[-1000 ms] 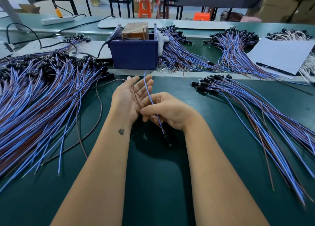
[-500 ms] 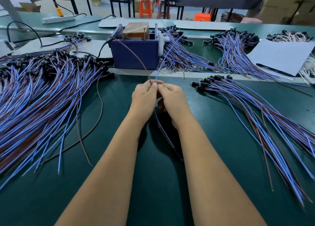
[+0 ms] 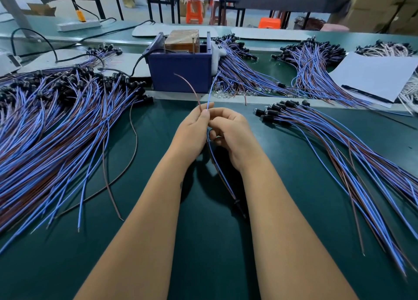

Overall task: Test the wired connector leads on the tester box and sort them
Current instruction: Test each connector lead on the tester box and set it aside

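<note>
Mid-bench, one lead (image 3: 212,154) held up for testing; left hand (image 3: 192,132) pinching brown wire (image 3: 190,85) and blue wire (image 3: 209,96) near the free ends; right hand (image 3: 230,132) curled round the lead just beside; connector end trailing toward near edge; next likely: spread the tips, touch to tester box (image 3: 181,73) at far edge.

Both forearms extended forward; left grip (image 3: 196,127) pinching, right grip (image 3: 233,130) curled, knuckles touching.
</note>
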